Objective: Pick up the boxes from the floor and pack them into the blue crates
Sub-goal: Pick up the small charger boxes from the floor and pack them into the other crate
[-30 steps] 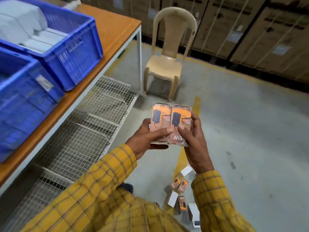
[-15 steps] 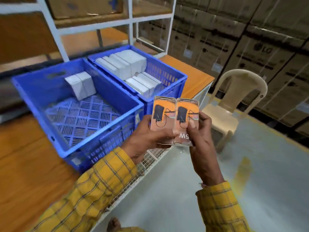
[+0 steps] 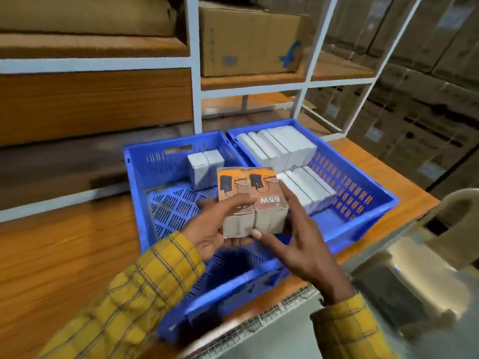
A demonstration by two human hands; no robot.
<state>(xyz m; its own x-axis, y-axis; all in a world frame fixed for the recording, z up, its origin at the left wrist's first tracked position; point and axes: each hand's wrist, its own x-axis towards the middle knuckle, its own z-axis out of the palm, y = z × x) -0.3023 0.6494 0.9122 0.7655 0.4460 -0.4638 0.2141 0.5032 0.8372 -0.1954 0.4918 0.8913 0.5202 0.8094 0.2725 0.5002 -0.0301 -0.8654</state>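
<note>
Big white-framed shelving rack [image 3: 193,60] fills the back, wood-toned boards across it and a brown cardboard carton [image 3: 248,40] sitting on an upper shelf. Off to the right, a wall of stacked cartons [image 3: 420,99], dim and blurry. Below the rack runs the orange wooden counter [image 3: 51,255], and on it, side by side and touching, two blue crates. The left crate [image 3: 160,203] is mostly bare slatted floor, with just a pair of white boxes [image 3: 204,167] standing upright against its far right corner. The right crate [image 3: 363,203] is well filled: rows of white boxes [image 3: 280,149] packed on edge along its left half. A beige plastic chair [image 3: 440,229] shows at the lower right, beside the counter's end.

Now the hands, both in yellow checked sleeves. They're holding two orange charger boxes [image 3: 255,200], pressed together side by side, up over the left crate near the wall it shares with the right one; "65W" reads upside down on one. The left hand [image 3: 217,229] cups them from below, thumb curled over the front, a firm grip. The right hand [image 3: 303,234] lies against the right-hand box with fingers long and fairly straight, steadying rather than wrapping.
</note>
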